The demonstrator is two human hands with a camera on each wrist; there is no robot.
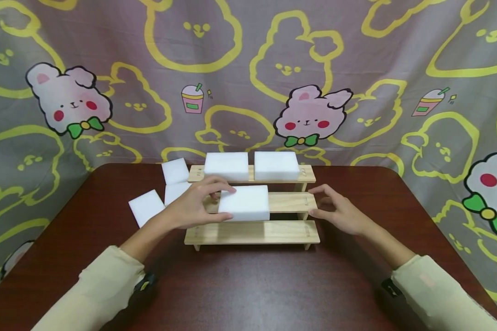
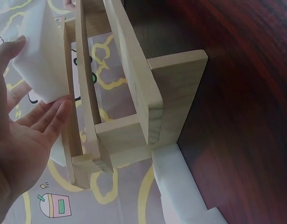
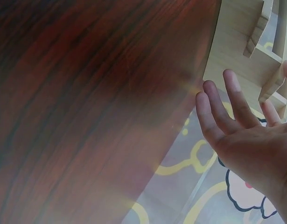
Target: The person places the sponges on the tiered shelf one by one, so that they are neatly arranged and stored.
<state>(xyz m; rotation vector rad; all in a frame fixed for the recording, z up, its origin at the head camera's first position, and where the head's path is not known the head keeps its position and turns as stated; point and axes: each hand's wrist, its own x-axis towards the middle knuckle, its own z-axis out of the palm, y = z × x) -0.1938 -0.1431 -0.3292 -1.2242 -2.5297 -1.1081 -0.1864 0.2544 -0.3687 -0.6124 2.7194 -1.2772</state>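
A white foam block [image 1: 244,202] lies over the left part of the middle tier of a stepped wooden rack [image 1: 252,233]. My left hand [image 1: 194,202] grips this block by its left end, thumb at the near side and fingers at the far side. Seen from the left wrist, the hand [image 2: 33,135] has its fingertips right at the edges of the block [image 2: 40,56]. At the right end of the middle tier is my right hand [image 1: 341,214], thumb and forefinger spread close to the board's end. The right wrist view shows this hand [image 3: 255,135] with loosely extended fingers, holding nothing.
Two more white foam blocks [image 1: 226,166] [image 1: 276,166] sit side by side on the top tier. Several loose white blocks [image 1: 146,208] lie on the dark wooden table [image 1: 248,289] left of the rack. A patterned curtain [image 1: 240,92] hangs behind the table.
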